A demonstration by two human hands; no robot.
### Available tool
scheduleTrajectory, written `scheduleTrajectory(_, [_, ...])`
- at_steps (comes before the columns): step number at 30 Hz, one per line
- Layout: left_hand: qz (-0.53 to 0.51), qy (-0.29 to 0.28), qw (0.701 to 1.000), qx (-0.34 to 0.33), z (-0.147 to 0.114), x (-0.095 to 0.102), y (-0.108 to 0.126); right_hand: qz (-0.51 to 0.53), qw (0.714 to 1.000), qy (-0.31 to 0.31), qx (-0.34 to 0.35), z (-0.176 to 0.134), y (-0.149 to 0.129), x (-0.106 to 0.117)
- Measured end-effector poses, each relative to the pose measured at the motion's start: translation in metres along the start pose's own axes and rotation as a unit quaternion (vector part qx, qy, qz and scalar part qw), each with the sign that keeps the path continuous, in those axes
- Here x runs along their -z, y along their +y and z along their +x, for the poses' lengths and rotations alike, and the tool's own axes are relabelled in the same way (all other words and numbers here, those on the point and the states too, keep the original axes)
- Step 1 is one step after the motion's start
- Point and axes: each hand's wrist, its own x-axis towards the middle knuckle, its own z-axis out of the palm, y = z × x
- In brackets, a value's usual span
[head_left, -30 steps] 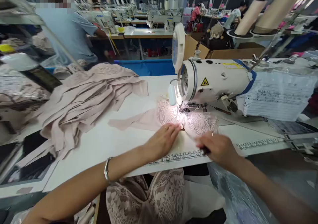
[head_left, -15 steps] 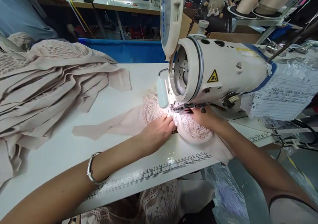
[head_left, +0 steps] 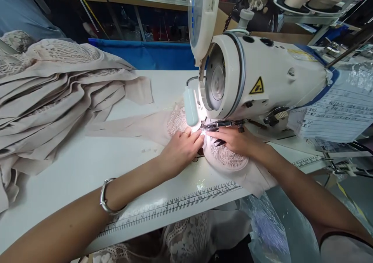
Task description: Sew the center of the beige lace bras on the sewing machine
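A pale pink bra with lacy cups (head_left: 227, 160) lies under the presser foot of a white sewing machine (head_left: 271, 72). My left hand (head_left: 182, 150) is on the fabric just left of the needle, fingers bent and gripping its edge; the thumb is mostly hidden. From the right, my right hand (head_left: 237, 140) reaches beneath the presser bar, its index finger stretched toward the needle on the cloth. Small dark thread snips (head_left: 219, 142) poke out from under that hand, held in the palm. A small lamp (head_left: 190, 107) lights the needle area.
Many similar pale pink pieces (head_left: 67, 84) are heaped on the left of the white table (head_left: 136, 160). A printed ruler (head_left: 175, 204) runs along the front edge. Handwritten paper (head_left: 335, 115) hangs at right; more lace fabric (head_left: 189, 236) lies below the table. Another person (head_left: 17, 14) stands behind.
My left fingers have loosened from a tight pinch and spread more over the fabric. The right fingers have come left toward the needle, showing more of the snips. The strap strip has shifted upward.
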Motion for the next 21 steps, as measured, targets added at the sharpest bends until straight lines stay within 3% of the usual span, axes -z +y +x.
scheduleTrajectory(7, [-0.031, 0.034, 0.999, 0.008, 0.002, -0.004, -0.018, -0.013, 0.999, 0.001, 0.030, 0.001, -0.012, 0.003])
scheduleTrajectory(15, [-0.101, 0.036, 0.994, 0.002, 0.005, -0.002, -0.032, -0.045, 0.998, -0.012, -0.038, -0.003, -0.021, 0.006])
scheduleTrajectory(18, [-0.086, 0.028, 0.996, 0.003, 0.007, -0.002, -0.034, -0.022, 0.999, 0.005, -0.028, -0.002, -0.025, 0.005])
scheduleTrajectory(21, [-0.032, 0.018, 0.999, 0.012, 0.009, 0.000, -0.029, 0.005, 0.997, 0.039, -0.066, 0.002, -0.029, 0.004])
